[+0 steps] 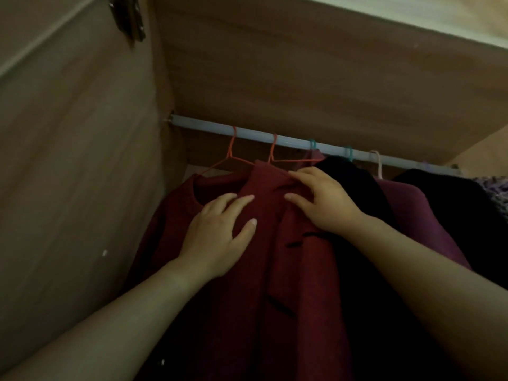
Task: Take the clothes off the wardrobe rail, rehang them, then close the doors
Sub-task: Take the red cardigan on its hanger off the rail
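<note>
Resting flat with fingers spread, your left hand (220, 235) presses the red garment (288, 284). Your right hand (324, 200) lies on its collar, grip unclear. The garment hangs lengthwise downward, collar up, from an orange hanger (272, 153) near the rail's (206, 125) left end.

My feed was dim and murky, the only bright patch being the pale cream strip of wall (439, 17) in the upper right corner, with the brown wood-grain wardrobe panels (68, 174) in flat, dull light. The black hanging garment (354, 185) sank into shadow without detail. The whole view was soft and slightly smeared, and the wide lens stretched the straight panel edges near the corners.
</note>
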Motion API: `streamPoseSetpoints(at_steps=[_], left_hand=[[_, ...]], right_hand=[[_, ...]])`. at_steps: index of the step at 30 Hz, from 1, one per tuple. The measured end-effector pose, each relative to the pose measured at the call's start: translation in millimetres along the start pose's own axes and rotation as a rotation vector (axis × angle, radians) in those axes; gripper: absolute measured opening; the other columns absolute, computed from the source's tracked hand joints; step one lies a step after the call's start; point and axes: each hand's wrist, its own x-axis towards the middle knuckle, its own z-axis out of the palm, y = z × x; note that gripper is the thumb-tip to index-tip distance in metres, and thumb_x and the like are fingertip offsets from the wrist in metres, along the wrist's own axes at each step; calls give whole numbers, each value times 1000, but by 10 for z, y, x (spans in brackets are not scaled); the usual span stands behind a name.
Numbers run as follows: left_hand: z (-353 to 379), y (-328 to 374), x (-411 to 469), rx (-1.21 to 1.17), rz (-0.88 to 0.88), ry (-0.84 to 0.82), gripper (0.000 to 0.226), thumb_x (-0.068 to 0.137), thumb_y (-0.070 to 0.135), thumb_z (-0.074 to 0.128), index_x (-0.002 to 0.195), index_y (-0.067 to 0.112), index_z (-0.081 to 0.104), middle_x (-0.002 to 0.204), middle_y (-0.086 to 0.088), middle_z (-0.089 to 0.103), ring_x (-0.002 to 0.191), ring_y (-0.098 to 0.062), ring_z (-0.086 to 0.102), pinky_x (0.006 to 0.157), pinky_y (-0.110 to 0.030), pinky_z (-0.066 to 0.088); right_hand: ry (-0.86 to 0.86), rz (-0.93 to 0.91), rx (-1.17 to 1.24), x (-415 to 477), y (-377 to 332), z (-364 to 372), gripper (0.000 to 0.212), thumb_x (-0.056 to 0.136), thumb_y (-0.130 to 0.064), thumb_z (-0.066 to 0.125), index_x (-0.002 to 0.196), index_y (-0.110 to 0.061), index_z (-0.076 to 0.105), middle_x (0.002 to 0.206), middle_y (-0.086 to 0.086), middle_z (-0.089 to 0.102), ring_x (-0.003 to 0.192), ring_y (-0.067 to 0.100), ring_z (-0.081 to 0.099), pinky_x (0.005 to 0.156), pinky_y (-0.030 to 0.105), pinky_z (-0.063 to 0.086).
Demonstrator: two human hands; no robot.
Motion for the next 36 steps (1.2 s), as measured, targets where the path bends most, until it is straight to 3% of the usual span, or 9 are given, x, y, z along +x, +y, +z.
streamPoseSetpoints(at_steps=[3, 6, 11, 14, 18, 22, 28, 31, 36], left_hand=[[26, -197, 188, 116, -30, -31, 70, 78, 67, 17, 140, 39, 34, 148, 6, 32, 136, -15, 28, 109, -45, 31], [56, -454, 298, 169, -46, -73, 53, 90, 58, 32, 140, 39, 32, 148, 6, 31, 136, -16, 28, 108, -46, 32], [157, -760, 307, 106, -110, -68, 63, 84, 69, 21, 140, 42, 31, 146, 7, 32, 136, -15, 26, 110, -44, 29], [233, -887, 280, 24, -158, -25, 52, 92, 56, 34, 141, 39, 32, 150, 5, 26, 139, -17, 20, 112, -35, 24], [304, -1048, 256, -51, -181, 7, 52, 91, 56, 35, 141, 40, 32, 152, 6, 22, 140, -15, 19, 111, -32, 22], [360, -1134, 253, -33, -136, -1, 52, 92, 55, 34, 141, 40, 31, 152, 9, 20, 140, -12, 19, 110, -29, 22], [272, -1110, 405, -94, -49, 21, 71, 77, 79, 20, 140, 46, 30, 152, 14, 21, 139, -7, 21, 110, -28, 24], [170, -1076, 552, -70, 2, 62, 75, 73, 76, 19, 141, 47, 28, 152, 13, 21, 139, -8, 22, 109, -26, 22], [17, -1043, 576, -53, -4, 141, 63, 83, 59, 31, 143, 38, 31, 150, 3, 30, 138, -13, 27, 110, -28, 23]], right_hand=[[26, 49, -155, 199, -82, 83, 49, 91, -47, 49, 133, -23, 48, 127, 3, 45, 118, 22, 39, 99, 35, 34], [35, 80, -290, 495, -305, 185, 46, 93, -49, 42, 132, -24, 46, 130, 4, 39, 120, 25, 37, 94, 43, 37], [75, 145, -185, 762, -347, 362, 35, 95, -41, 46, 126, -27, 53, 126, 1, 52, 110, 21, 53, 77, 35, 47], [46, 155, -144, 813, -259, 378, 35, 90, -39, 56, 123, -28, 56, 122, 0, 59, 107, 20, 56, 80, 35, 51], [29, 82, -152, 908, -193, 387, 38, 86, -35, 64, 120, -20, 59, 116, 3, 62, 103, 19, 58, 82, 32, 48], [90, 142, -28, 921, -88, 494, 29, 86, -35, 63, 115, -28, 64, 115, -2, 64, 104, 17, 58, 85, 34, 51], [280, 267, 121, 1084, 93, 398, 17, 85, -30, 65, 101, -34, 70, 106, -3, 68, 98, 17, 62, 83, 34, 52], [378, 290, 76, 1164, 117, 222, 16, 84, -31, 65, 99, -35, 70, 104, -1, 69, 98, 22, 62, 80, 32, 51], [370, 242, 43, 992, 49, 211, 18, 88, -34, 61, 105, -35, 68, 107, -2, 68, 95, 18, 62, 68, 27, 46]])
